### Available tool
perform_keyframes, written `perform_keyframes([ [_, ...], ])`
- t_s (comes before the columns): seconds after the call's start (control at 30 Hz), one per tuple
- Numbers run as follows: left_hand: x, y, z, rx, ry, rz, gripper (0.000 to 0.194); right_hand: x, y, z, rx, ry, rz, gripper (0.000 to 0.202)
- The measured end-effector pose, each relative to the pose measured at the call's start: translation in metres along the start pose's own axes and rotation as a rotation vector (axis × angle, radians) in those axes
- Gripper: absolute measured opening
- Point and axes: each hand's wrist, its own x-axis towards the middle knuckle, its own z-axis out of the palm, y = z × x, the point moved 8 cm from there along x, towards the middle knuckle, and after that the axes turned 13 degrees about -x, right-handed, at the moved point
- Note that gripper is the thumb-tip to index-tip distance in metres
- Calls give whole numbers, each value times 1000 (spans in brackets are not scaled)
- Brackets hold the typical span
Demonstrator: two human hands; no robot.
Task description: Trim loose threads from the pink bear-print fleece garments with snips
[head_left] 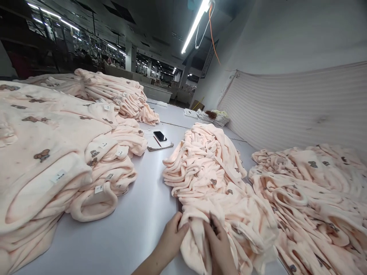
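Note:
At the near end of the middle pile, a pale pink fleece garment (195, 240) with a small printed pattern hangs in loose folds between my hands. My left hand (172, 235) pinches its left edge between thumb and fingers. On the other side, my right hand (218, 242) grips the same cloth, its fingertips partly sunk in the folds. Directly beyond my hands lies the middle pile of matching pink garments (206, 168), heaped lengthwise on the white table (149, 194).
Large stacks of pink garments with white labels (57, 126) cover the left side. Another pink pile (315, 198) lies at right, by a striped cloth sheet (301, 107). A black phone (159, 136) rests on papers (169, 145) beside a pen. Bundled papers (215, 117) sit farther back.

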Motion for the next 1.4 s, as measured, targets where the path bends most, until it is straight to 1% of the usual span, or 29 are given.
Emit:
perform_keyframes([
  [0.03, 0, 4, -6, 15, 37, 38, 10, 3, 0, -10, -47, 55, -29, 29],
  [0.07, -1, 8, -11, 27, 66, 77, 9, 4, -3, -16, -92, 69, -69, 25],
  [0.1, -3, 11, -15, 34, 76, 112, 8, 5, -7, -19, -149, 56, -115, 20],
  [0.17, -7, 17, -17, 35, 44, 162, 6, 1, -19, -20, -310, 20, -203, 15],
  [0.23, -10, 20, -13, 20, -15, 188, 6, -5, -31, -19, -464, 10, -250, 17],
  [0.27, -10, 20, -11, 12, -40, 190, 6, -8, -37, -18, -502, 6, -266, 16],
  [0.33, -10, 17, -9, 5, -70, 186, 6, -14, -50, -15, -511, -31, -308, 18],
  [0.43, -10, 14, -8, -3, -102, 179, 6, -19, -63, -4, -446, -129, -362, 23],
  [0.5, -11, 12, -8, -30, -121, 172, 6, -18, -63, 2, -421, -158, -350, 20],
  [0.57, -11, 11, -9, -52, -142, 160, 6, -16, -58, 4, -424, -144, -326, 18],
  [0.67, -11, 12, -8, -76, -158, 132, 8, -15, -50, 2, -425, -68, -305, 20],
  [0.77, -8, 15, -5, -138, -144, 117, 5, -17, -42, 3, -477, 1, -281, 30],
  [0.83, -4, 18, -4, -183, -115, 121, 6, -15, -38, 5, -544, 34, -243, 23],
  [0.9, 0, 17, -4, -243, -81, 76, 15, -9, -37, 3, -532, 71, -212, 17],
  [0.93, 2, 14, -1, -281, -93, 10, 19, -4, -37, 0, -504, 92, -198, 18],
  [1.03, 2, 4, 15, -428, -215, -233, 26, 12, -42, -13, -472, 142, -161, 12],
  [1.07, 1, 4, 20, -486, -246, -285, 28, 16, -43, -17, -488, 147, -150, 10],
  [1.1, 1, 5, 22, -547, -257, -311, 30, 18, -45, -21, -505, 146, -142, 10],
  [1.17, 2, 8, 24, -670, -234, -328, 32, 18, -47, -25, -516, 117, -162, 11],
  [1.27, 2, 8, 27, -779, -226, -364, 36, 6, -51, -19, -472, -9, -287, 4],
  [1.33, 1, 9, 30, -796, -245, -368, 37, -4, -55, -16, -421, -50, -384, 16],
  [1.4, 0, 11, 33, -797, -265, -357, 36, -10, -57, -15, -419, -27, -431, 24],
])
